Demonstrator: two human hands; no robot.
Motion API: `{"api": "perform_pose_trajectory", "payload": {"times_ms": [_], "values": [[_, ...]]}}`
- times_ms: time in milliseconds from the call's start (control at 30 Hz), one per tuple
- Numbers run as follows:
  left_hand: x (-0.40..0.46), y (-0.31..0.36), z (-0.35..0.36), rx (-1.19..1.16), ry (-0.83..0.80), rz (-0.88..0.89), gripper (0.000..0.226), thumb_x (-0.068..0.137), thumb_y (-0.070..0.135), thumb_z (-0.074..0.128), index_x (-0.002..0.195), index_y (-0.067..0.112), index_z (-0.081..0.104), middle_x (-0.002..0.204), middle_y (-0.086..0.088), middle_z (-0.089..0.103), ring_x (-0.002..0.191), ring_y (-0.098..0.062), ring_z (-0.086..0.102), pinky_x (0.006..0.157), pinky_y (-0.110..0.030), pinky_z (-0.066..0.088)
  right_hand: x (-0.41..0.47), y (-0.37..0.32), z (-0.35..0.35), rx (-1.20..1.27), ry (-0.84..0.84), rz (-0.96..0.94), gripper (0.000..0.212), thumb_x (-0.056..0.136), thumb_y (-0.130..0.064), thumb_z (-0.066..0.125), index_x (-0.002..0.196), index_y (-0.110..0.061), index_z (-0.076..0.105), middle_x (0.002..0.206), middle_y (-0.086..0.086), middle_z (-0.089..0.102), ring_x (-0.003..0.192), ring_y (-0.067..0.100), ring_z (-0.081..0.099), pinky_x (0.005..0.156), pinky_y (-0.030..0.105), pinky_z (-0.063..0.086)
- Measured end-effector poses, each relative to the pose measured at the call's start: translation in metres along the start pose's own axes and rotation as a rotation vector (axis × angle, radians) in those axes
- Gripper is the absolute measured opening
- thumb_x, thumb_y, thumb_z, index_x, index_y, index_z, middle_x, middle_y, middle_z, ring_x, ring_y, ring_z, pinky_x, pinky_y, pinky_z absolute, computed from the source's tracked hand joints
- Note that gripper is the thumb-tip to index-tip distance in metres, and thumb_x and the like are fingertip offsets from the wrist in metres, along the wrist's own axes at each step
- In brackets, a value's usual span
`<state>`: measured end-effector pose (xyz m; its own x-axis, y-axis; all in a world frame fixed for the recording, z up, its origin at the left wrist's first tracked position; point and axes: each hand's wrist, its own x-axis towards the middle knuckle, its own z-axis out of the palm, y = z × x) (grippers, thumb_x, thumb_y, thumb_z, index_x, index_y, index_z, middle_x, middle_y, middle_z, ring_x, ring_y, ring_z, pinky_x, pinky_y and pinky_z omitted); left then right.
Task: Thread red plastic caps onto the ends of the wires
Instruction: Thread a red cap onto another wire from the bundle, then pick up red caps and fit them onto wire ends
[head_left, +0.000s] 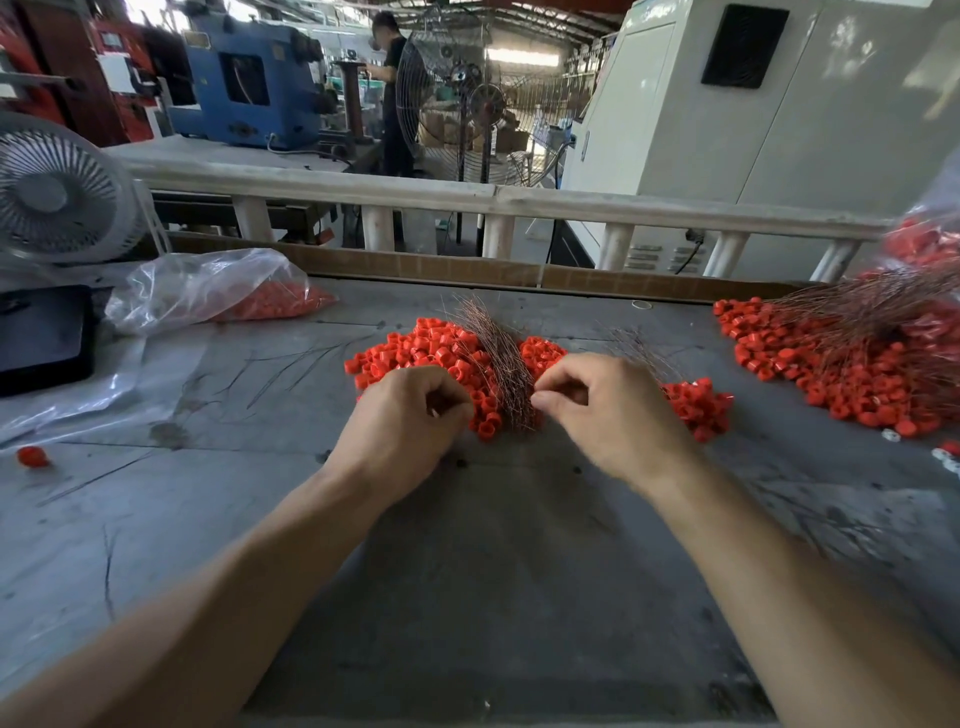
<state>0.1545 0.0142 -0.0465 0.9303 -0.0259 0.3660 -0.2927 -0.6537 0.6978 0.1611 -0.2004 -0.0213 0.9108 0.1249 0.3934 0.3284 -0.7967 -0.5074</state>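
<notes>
Grey and scuffed, the desk (483, 545) stretched under a factory hall of machines and standing fans, and at its centre lay the bundle of wires (501, 364), thin coppery strands bedded across a heap of red caps (421, 351). The bundle's long axis ran from about eleven o'clock, where the far ends fanned loose, down to five o'clock, where the near ends gathered in the gap between the two hands. From the left hand (410, 421) those near ends lay at three o'clock, just beside the knuckles; from the right hand (605, 410) they lay at nine o'clock, touching or almost touching the thumb tip. By my reading the right hand was marginally the nearer. Both hands had their fingers curled in narrow; the right thumb and forefinger were pinched together at the bundle's edge, though whether a strand sat between them was too fine to tell, and what the left fingers enclosed, if anything, was hidden. A smaller spill of caps (698, 405) lay at three o'clock beyond the right hand. Well apart at two o'clock sat a finished pile (852, 364) of caps with wires sprouting from it; at ten o'clock a plastic bag (208, 288) held more caps, and one stray cap (32, 456) rested at nine o'clock
</notes>
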Motion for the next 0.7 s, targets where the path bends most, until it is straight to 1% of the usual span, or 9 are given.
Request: {"api": "perform_pose_trajectory", "payload": {"times_ms": [100,167,233,333,400,533,633,700], "values": [[0.000,0.001,0.002,0.053,-0.021,0.013,0.012,0.088,0.025,0.075,0.080,0.033,0.071,0.073,0.023,0.069,0.073,0.005,0.063,0.061,-0.016,0.047,0.000,-0.015,0.013,-0.011,0.088,-0.065,0.006,0.090,-0.032,0.076,0.091,-0.026,0.075,0.089,-0.010,0.064,0.081,0.011,0.060,0.077,0.032,0.050],[0.000,0.000,0.002,0.064,-0.029,0.016,0.009,0.089,0.026,0.073,0.083,0.033,0.072,0.072,0.022,0.069,0.072,0.005,0.063,0.062,-0.018,0.048,0.000,-0.023,0.023,-0.042,0.105,-0.093,0.007,0.090,-0.033,0.075,0.091,-0.027,0.075,0.090,-0.008,0.063,0.083,0.012,0.061,0.074,0.032,0.049],[0.000,0.000,0.003,0.066,-0.048,0.013,0.008,0.090,0.026,0.072,0.085,0.033,0.072,0.069,0.019,0.070,0.067,0.004,0.065,0.063,-0.023,0.053,0.001,-0.029,0.033,-0.091,0.122,-0.102,0.010,0.091,-0.036,0.074,0.093,-0.026,0.074,0.090,-0.009,0.059,0.086,0.015,0.062,0.070,0.032,0.049],[0.000,0.000,0.004,0.094,-0.058,0.013,0.009,0.091,0.026,0.072,0.085,0.033,0.072,0.069,0.017,0.070,0.064,0.003,0.065,0.061,-0.024,0.054,0.004,-0.031,0.043,-0.213,0.146,-0.091,0.017,0.092,-0.042,0.072,0.095,-0.026,0.073,0.091,-0.008,0.053,0.089,0.020,0.062,0.065,0.028,0.037],[0.000,0.000,0.004,0.094,-0.055,0.015,0.009,0.091,0.025,0.072,0.085,0.032,0.072,0.071,0.017,0.070,0.065,0.002,0.065,0.062,-0.025,0.055,0.005,-0.030,0.047,-0.261,0.149,-0.089,0.021,0.092,-0.045,0.071,0.094,-0.024,0.072,0.093,-0.005,0.054,0.090,0.022,0.062,0.064,0.029,0.036],[0.000,0.000,0.004,0.115,-0.049,0.024,0.005,0.091,0.028,0.073,0.090,0.032,0.074,0.079,0.018,0.068,0.070,0.003,0.062,0.058,-0.014,0.045,0.005,-0.029,0.052,-0.284,0.165,-0.101,0.020,0.094,-0.042,0.069,0.090,-0.022,0.069,0.090,-0.005,0.049,0.087,0.024,0.062,0.061,0.030,0.036],[0.001,0.000,0.005,0.110,-0.045,0.011,0.007,0.092,0.028,0.072,0.087,0.033,0.073,0.076,0.018,0.067,0.070,0.004,0.061,0.056,-0.011,0.040,0.006,-0.029,0.052,-0.271,0.162,-0.101,0.017,0.095,-0.038,0.067,0.088,-0.022,0.069,0.092,-0.003,0.054,0.087,0.023,0.062,0.060,0.030,0.036],[0.002,-0.001,0.005,0.090,-0.047,-0.001,0.010,0.091,0.026,0.071,0.085,0.033,0.073,0.072,0.018,0.069,0.071,0.006,0.062,0.055,-0.009,0.040,0.006,-0.031,0.050,-0.253,0.179,-0.079,0.016,0.094,-0.036,0.067,0.084,-0.023,0.068,0.088,-0.006,0.052,0.086,0.021,0.062,0.061,0.029,0.034]]}}
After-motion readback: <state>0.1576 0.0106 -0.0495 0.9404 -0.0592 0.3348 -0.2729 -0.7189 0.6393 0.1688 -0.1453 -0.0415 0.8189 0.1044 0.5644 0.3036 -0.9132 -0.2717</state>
